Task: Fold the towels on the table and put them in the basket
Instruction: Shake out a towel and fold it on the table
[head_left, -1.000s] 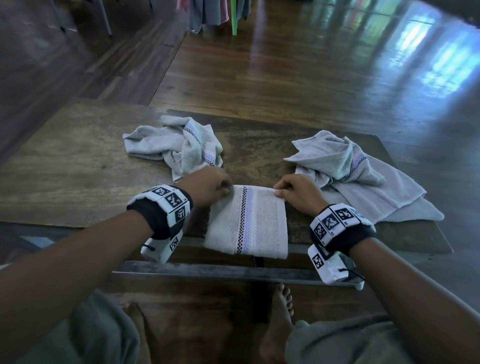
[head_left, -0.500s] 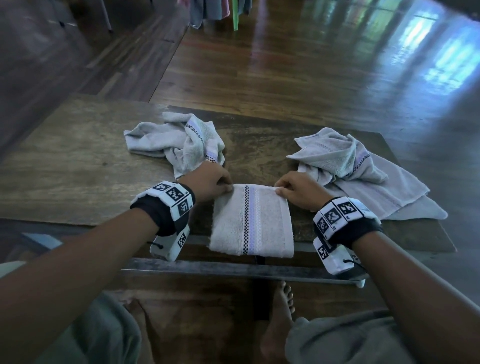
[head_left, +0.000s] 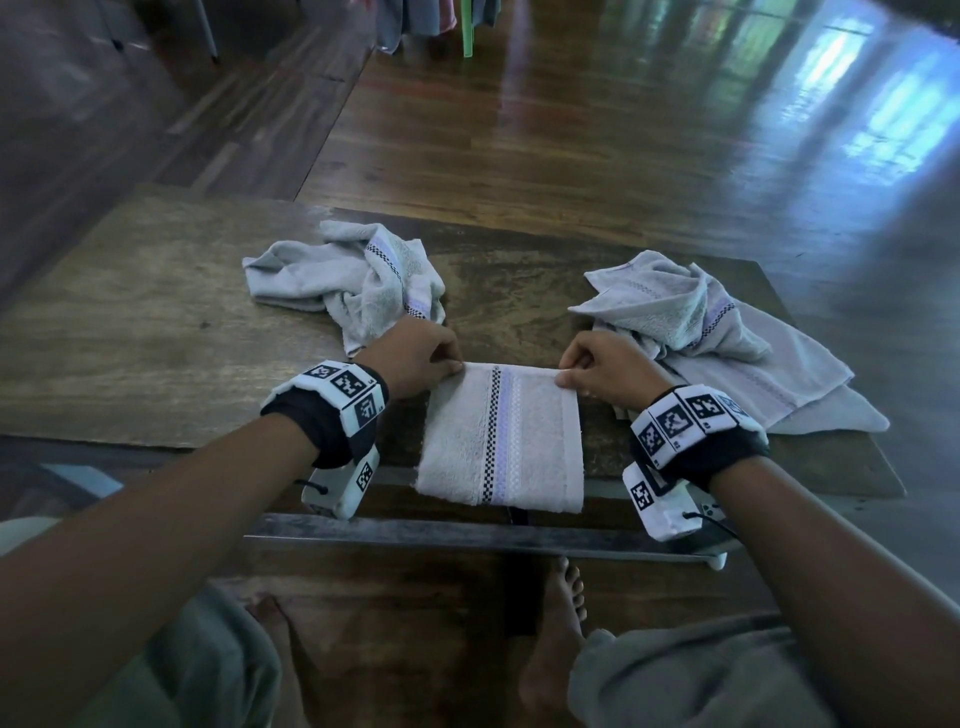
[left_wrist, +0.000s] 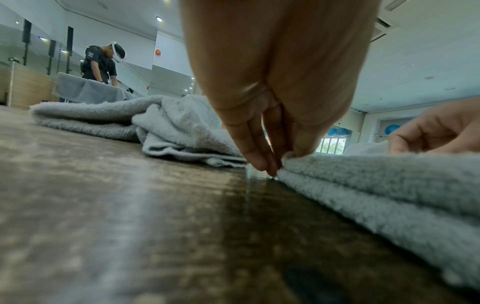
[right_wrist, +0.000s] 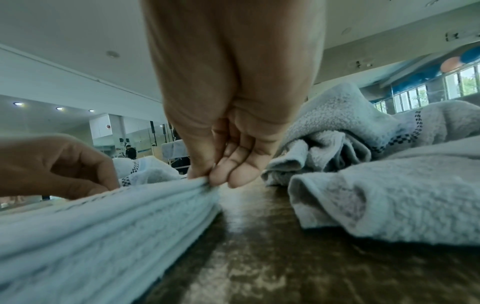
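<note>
I observed a worn wooden table on a glossy plank floor. The folded towel lay at the near edge, long axis and stripe running away from me. Left hand and right hand pinched its far corners, unchanged from earlier.

The head view hides both hands' fingers behind their knuckles. The folded towel runs off the left wrist picture's right edge; the near counter there is blurred.
</note>
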